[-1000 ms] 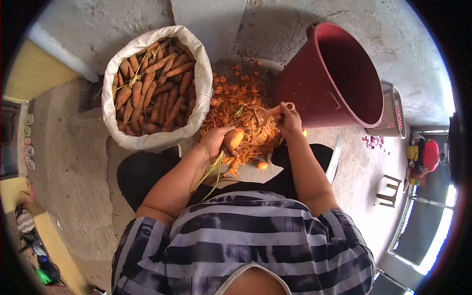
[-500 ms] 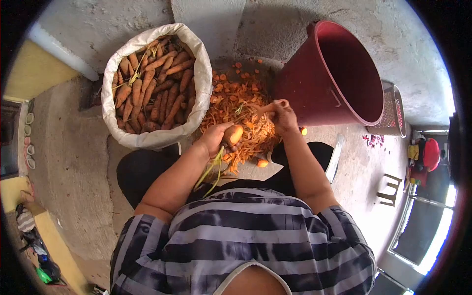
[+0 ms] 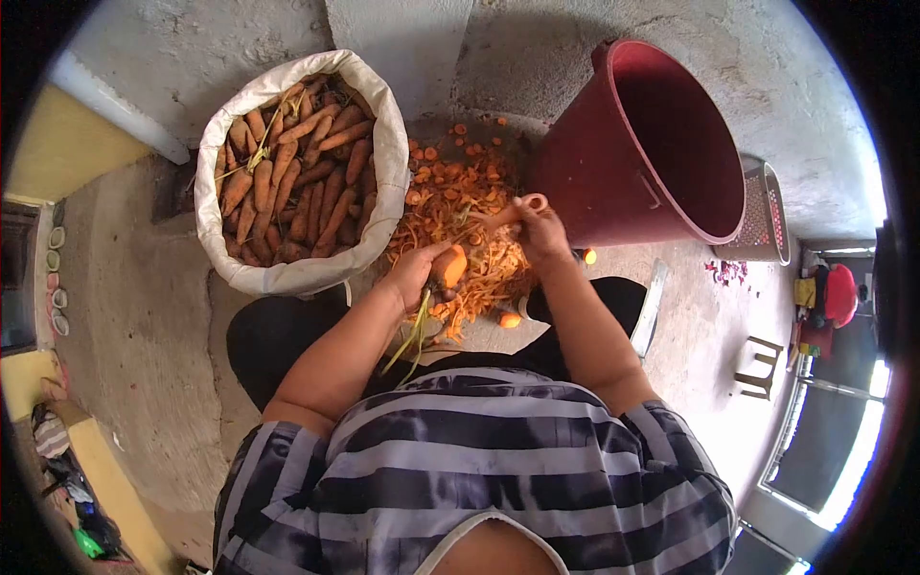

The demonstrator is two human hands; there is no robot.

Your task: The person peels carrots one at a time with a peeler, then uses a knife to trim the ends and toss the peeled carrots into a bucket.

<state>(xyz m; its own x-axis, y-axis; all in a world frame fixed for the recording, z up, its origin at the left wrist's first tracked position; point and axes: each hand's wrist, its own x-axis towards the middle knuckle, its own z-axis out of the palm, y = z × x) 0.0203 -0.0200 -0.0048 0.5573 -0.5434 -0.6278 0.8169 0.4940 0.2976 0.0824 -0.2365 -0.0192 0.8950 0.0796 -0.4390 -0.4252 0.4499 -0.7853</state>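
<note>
My left hand (image 3: 414, 272) is wrapped round a carrot (image 3: 453, 264) whose end shows bright, bare orange while its lower part is dark. Green stalks (image 3: 412, 337) trail from it toward my lap. In my right hand (image 3: 544, 236) is a peeler (image 3: 501, 218) with an orange-tan handle and a ring-shaped end; its blade is hard to make out. The peeler is apart from the carrot, up and to its right. Beneath both hands a heap of orange peelings (image 3: 436, 206) covers the floor, with cut carrot slices at its far side.
A white sack (image 3: 391, 192) full of unpeeled carrots (image 3: 287, 182) stands at the left. At the right, a large dark red bucket (image 3: 599, 163) leans toward me, beside a perforated basket (image 3: 767, 211). A carrot piece (image 3: 509, 319) lies near my legs.
My right hand and the peeler have shifted slightly left and down. The carrot in my left hand has turned a little, showing more bare orange.
</note>
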